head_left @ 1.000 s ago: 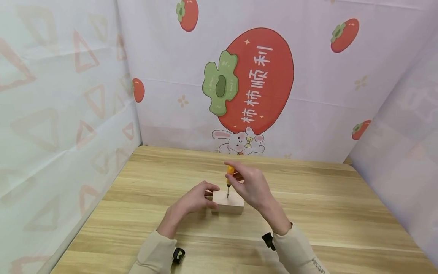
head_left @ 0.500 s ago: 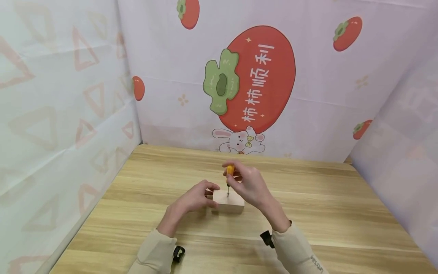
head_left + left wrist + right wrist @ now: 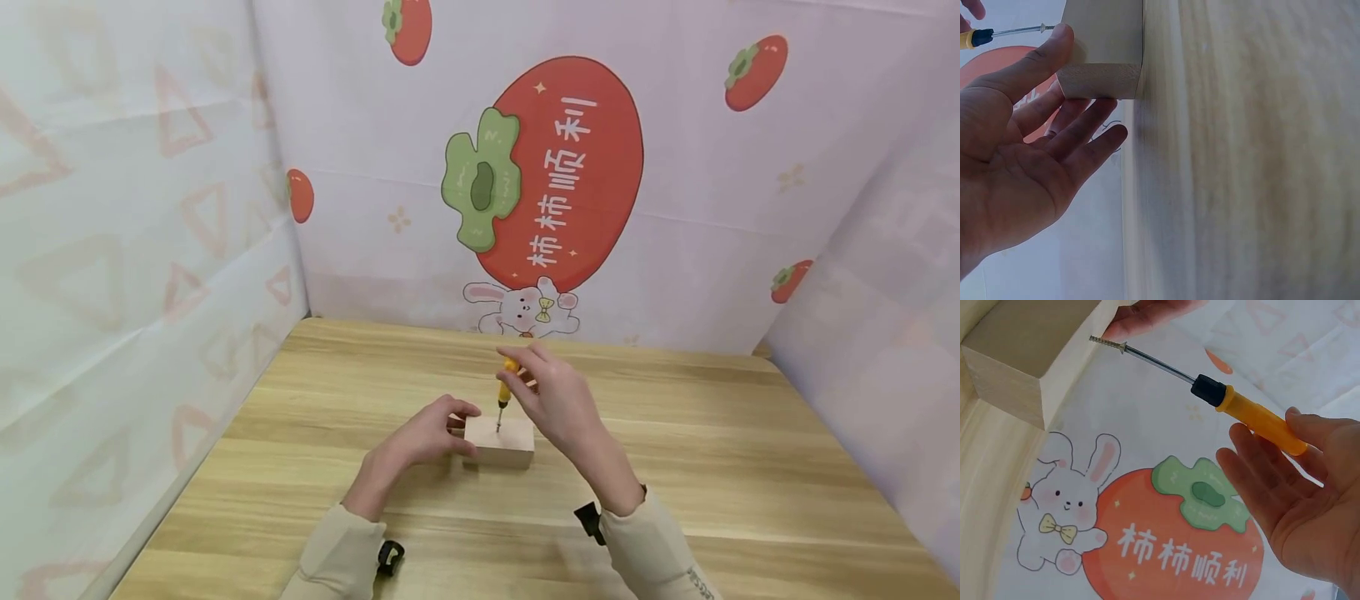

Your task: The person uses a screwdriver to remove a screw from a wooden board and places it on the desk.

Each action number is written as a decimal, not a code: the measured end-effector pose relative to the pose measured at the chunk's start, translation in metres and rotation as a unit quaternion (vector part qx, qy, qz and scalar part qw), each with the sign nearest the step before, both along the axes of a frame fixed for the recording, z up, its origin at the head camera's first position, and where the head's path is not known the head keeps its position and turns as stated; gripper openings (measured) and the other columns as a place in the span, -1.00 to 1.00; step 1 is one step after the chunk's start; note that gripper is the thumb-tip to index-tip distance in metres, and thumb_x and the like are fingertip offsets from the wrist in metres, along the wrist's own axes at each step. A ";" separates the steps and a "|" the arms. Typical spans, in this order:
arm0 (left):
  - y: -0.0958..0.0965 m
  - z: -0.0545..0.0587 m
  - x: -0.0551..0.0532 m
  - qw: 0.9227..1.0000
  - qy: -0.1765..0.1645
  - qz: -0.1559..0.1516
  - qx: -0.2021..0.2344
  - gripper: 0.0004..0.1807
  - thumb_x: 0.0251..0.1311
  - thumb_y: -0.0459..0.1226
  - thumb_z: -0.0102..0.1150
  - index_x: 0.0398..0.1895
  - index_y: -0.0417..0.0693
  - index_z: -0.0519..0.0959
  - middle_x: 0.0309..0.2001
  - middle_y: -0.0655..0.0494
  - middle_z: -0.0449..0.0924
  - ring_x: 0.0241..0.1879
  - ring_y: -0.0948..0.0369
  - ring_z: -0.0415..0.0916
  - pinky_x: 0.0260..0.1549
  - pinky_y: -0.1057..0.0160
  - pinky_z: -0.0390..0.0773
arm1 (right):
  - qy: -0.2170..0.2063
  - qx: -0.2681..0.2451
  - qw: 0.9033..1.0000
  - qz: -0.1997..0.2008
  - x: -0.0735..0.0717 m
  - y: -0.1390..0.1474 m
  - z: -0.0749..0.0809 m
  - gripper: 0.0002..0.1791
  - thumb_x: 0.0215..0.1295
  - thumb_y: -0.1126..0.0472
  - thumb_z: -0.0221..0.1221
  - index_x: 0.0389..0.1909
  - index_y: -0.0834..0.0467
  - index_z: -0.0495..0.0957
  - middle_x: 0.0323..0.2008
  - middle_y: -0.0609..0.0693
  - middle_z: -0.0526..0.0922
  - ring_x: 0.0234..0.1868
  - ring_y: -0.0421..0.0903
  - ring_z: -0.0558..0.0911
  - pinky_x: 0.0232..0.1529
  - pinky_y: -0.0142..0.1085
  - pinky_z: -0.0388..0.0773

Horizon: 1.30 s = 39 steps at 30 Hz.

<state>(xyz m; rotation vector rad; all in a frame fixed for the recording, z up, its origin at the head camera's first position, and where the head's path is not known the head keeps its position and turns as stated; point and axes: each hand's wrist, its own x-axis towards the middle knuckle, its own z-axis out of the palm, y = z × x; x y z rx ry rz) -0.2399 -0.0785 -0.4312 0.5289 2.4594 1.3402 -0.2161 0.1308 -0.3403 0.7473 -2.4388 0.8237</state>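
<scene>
A pale wooden block (image 3: 501,457) lies on the table. My left hand (image 3: 429,433) holds its left end, thumb at the near side and fingers at the far side. In the left wrist view the thumb (image 3: 1059,45) presses near the block's upper edge. My right hand (image 3: 561,408) pinches the yellow handle of a screwdriver (image 3: 1257,419) between thumb and fingers. The screwdriver's metal shaft meets the head of a screw (image 3: 1107,343), whose point stands at the block's top face. Much of the screw's thread shows. Screwdriver and screw lean slightly right in the head view.
The block stands on a wood-grain table (image 3: 712,467). A printed cloth (image 3: 675,208) with persimmons and a rabbit hangs behind it. Patterned cloth walls (image 3: 150,250) close off both sides. Black wrist straps (image 3: 390,558) show at both cuffs.
My right hand has shifted slightly right and its fingers have moved on the handle. The screwdriver now leans more to the right. The left hand and block stay about where they were.
</scene>
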 end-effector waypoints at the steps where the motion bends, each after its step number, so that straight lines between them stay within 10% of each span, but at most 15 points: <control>1: 0.000 -0.001 0.000 1.000 -0.001 0.002 0.000 -0.37 0.03 -0.25 0.50 0.22 -0.17 0.53 0.24 -0.11 0.44 0.20 -0.08 0.51 0.23 -0.04 0.52 | -0.010 -0.016 1.000 0.004 0.000 0.000 0.000 -0.61 0.24 0.19 0.36 0.09 0.12 0.60 -0.30 -0.07 0.65 -0.37 -0.17 0.72 -0.34 -0.39 0.70; 19: -0.002 -0.001 -0.002 1.000 -0.007 0.003 0.008 -0.37 0.03 -0.27 0.50 0.22 -0.16 0.52 0.23 -0.11 0.42 0.20 -0.08 0.51 0.21 -0.03 0.54 | -0.119 -0.121 0.976 0.135 -0.013 0.020 0.002 -0.78 0.29 0.27 0.29 -0.07 0.17 0.60 -0.22 0.02 0.74 -0.29 -0.07 0.75 -0.20 -0.38 0.71; 39: -0.001 0.004 0.006 1.000 -0.003 0.012 -0.004 -0.38 0.04 -0.26 0.49 0.22 -0.13 0.53 0.18 -0.05 0.42 0.21 -0.07 0.49 0.22 -0.05 0.52 | -0.006 -0.102 0.994 0.042 -0.001 0.003 0.004 -0.79 0.15 0.29 0.41 -0.20 0.21 0.66 -0.35 -0.04 0.70 -0.41 -0.23 0.68 -0.31 -0.38 0.71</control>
